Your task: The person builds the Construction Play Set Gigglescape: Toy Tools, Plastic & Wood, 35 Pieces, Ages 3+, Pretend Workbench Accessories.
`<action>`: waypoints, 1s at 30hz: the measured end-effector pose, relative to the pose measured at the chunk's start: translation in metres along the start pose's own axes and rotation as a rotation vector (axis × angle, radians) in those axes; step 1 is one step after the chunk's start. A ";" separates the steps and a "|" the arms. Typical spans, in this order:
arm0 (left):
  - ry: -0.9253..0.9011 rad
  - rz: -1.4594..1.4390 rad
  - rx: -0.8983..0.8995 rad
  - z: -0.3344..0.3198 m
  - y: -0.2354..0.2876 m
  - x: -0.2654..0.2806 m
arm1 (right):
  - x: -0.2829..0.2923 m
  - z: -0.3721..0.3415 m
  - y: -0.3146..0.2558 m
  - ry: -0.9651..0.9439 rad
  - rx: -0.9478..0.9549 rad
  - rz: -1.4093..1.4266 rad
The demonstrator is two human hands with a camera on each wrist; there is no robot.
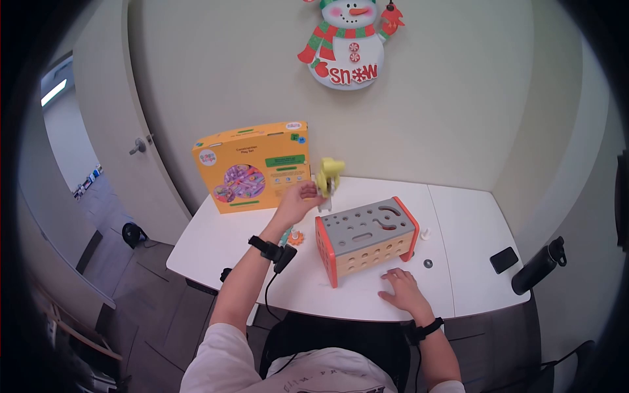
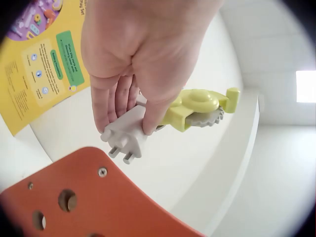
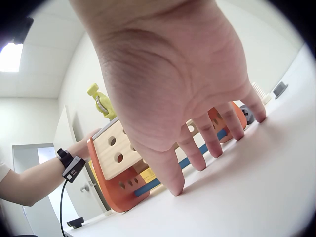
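My left hand (image 1: pixel 296 202) is raised over the table behind the toy workbench's left end. Thumb and fingers pinch the grey pegged base (image 2: pixel 129 129) of a yellow-green toy circular saw (image 2: pixel 197 101). Its grey toothed blade shows in the left wrist view, and the pegs point away from the palm. The toy workbench (image 1: pixel 357 229) has a grey top full of holes, wooden sides and orange end panels. In front of it, my right hand (image 1: pixel 406 295) rests with its fingertips on the white table, holding nothing.
A yellow play set box (image 1: pixel 255 171) stands at the back left. An orange gear (image 1: pixel 296 238) lies left of the workbench. On the right are a white toy screw (image 1: pixel 425 234), a grey disc (image 1: pixel 428 263), a black phone (image 1: pixel 504 260) and a black bottle (image 1: pixel 538 270).
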State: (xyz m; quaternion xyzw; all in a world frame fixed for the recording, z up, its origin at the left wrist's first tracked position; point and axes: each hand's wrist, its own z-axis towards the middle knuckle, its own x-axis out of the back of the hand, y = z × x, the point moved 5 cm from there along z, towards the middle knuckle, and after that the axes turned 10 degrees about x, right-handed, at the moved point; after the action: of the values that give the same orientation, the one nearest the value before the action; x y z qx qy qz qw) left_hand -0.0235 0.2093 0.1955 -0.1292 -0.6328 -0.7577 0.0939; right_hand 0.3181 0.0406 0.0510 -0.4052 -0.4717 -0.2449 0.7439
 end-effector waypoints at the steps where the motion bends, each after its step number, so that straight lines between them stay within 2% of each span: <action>1: -0.038 -0.014 -0.040 -0.014 0.007 -0.010 | -0.001 0.000 0.001 0.003 0.003 0.004; 6: -0.099 -0.047 -0.093 -0.045 0.020 -0.030 | -0.001 -0.002 -0.001 0.020 0.008 0.007; 12: -0.053 -0.016 -0.078 -0.054 0.021 -0.029 | -0.003 -0.002 0.002 0.039 0.036 -0.014; 15: -0.047 0.085 -0.096 -0.056 0.018 -0.034 | -0.001 -0.002 -0.002 0.034 0.023 -0.021; 20: -0.047 0.232 -0.090 -0.070 0.043 -0.034 | 0.001 -0.002 -0.004 0.052 0.028 -0.019; 25: -0.020 0.184 -0.154 -0.060 0.018 -0.037 | -0.001 -0.003 -0.006 0.060 0.016 -0.005; 30: 0.009 0.197 -0.233 -0.064 0.022 -0.037 | -0.001 0.000 -0.007 0.057 0.008 -0.024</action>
State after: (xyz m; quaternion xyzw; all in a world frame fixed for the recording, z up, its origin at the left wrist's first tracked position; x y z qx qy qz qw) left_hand 0.0139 0.1421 0.1937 -0.1973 -0.5246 -0.8135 0.1551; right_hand 0.3127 0.0364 0.0530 -0.3891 -0.4561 -0.2634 0.7558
